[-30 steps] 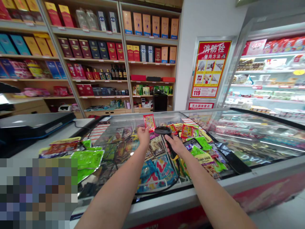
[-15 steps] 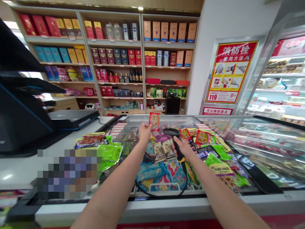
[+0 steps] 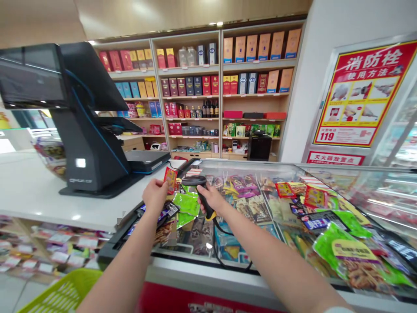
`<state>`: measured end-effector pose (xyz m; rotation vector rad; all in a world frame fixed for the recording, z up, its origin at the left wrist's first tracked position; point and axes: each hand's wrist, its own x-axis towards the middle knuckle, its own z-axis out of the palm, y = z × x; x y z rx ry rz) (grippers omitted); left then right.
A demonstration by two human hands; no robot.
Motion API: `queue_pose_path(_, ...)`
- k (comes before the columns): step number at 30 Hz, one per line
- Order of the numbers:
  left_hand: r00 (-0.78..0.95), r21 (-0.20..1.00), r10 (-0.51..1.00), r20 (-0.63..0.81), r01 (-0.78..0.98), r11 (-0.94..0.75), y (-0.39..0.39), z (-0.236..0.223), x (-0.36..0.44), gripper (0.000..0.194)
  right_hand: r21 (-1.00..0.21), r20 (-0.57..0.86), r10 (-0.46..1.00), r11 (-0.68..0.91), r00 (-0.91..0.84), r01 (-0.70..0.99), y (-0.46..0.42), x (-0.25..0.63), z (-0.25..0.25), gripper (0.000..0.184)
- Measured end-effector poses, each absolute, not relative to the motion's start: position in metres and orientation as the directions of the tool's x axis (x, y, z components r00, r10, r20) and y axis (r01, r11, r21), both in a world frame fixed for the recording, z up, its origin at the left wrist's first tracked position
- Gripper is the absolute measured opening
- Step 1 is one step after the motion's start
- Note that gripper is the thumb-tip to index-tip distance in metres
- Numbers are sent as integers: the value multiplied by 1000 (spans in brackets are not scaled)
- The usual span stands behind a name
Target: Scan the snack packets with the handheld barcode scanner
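My left hand (image 3: 155,196) is shut on a small red-and-yellow snack packet (image 3: 170,180), pinching it upright by its lower end. My right hand (image 3: 211,201) grips a black handheld barcode scanner (image 3: 196,184) with a yellow collar, its head tilted toward the packet and a short gap between them. A black cable (image 3: 224,250) droops from the scanner over the glass-topped chest freezer (image 3: 234,167). Green and multicoloured snack packets (image 3: 345,256) lie on and beneath the glass around both hands.
A black POS terminal with screens (image 3: 87,130) stands on the white counter (image 3: 32,195) to my left. Shelves of boxed liquor (image 3: 195,87) fill the back wall. A lime-green basket (image 3: 61,293) sits low at the left, and a red fire-hydrant poster (image 3: 356,93) hangs at the right.
My view has swung left, bringing the POS terminal into sight. Both hands have shifted left with the packet and scanner, and the packet now tilts toward the scanner head.
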<state>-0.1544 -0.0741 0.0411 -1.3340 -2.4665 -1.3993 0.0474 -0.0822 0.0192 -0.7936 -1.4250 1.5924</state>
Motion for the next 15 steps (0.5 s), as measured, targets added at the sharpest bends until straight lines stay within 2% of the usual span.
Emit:
queue_pose_path(5, -636, 640, 613, 468, 722, 261, -84, 39, -158, 35, -982, 72, 880, -20, -469, -188, -86, 29, 17, 42)
queue_pose_path(10, -576, 625, 622, 531, 761, 172, -80, 43, -138, 30, -984, 64, 905, -13, -420, -176, -88, 46, 19, 38)
queue_pose_path(15, -447, 585, 645, 619, 811, 0, -65, 44, -93, 29, -979, 97, 934, 27, -344, -204, -86, 81, 18, 37)
